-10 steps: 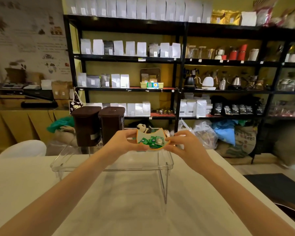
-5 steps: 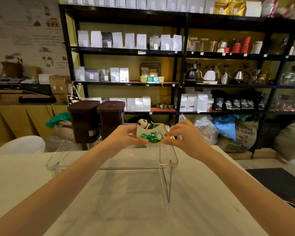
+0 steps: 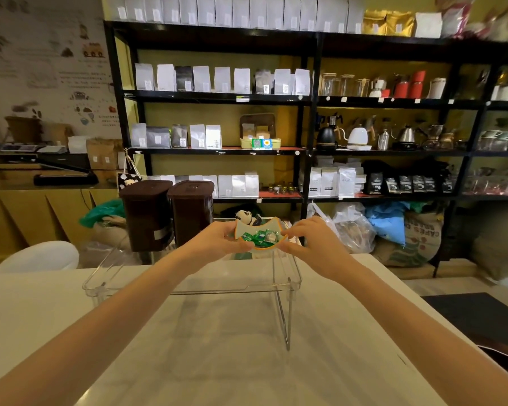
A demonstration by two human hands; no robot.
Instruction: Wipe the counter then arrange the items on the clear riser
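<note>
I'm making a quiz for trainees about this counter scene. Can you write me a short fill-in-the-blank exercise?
1. The small dish is held by ____ hands.
2. The wrapped sweets in the dish are mostly ____.
3. The two containers on the clear riser are ____ brown.
4. The toy behind the dish is a ____.

Missing words: both; green; dark; panda

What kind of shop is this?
Probably a coffee shop or coffee-bean store. Black metal shelves hold rows of white coffee bags, gooseneck pouring kettles sit on display, and a burlap bean sack leans on the floor.
</note>
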